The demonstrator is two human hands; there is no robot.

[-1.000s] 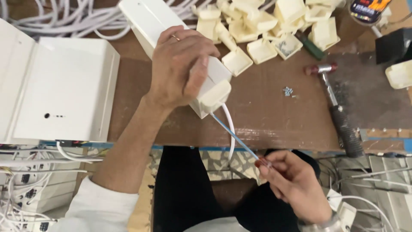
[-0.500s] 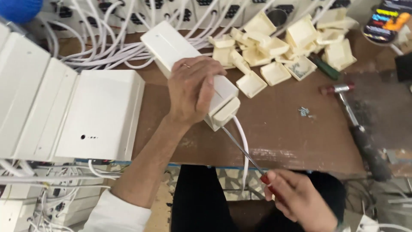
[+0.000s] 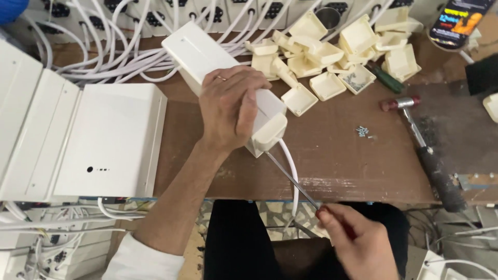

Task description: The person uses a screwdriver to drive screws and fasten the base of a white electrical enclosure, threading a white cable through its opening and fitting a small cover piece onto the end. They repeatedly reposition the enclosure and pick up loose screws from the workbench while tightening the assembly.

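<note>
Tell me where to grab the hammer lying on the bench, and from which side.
Grip the hammer around its dark handle, probably best from above at the lower half. It lies flat, apart from other things, head pointing away toward the pile of cream end caps, so the handle end sits nearest the bench edge.

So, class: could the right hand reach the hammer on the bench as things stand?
Probably yes. The hammer lies in the open on the bench, with nothing between it and the right hand. But that hand grips a screwdriver, so it would have to put that down first.
</note>
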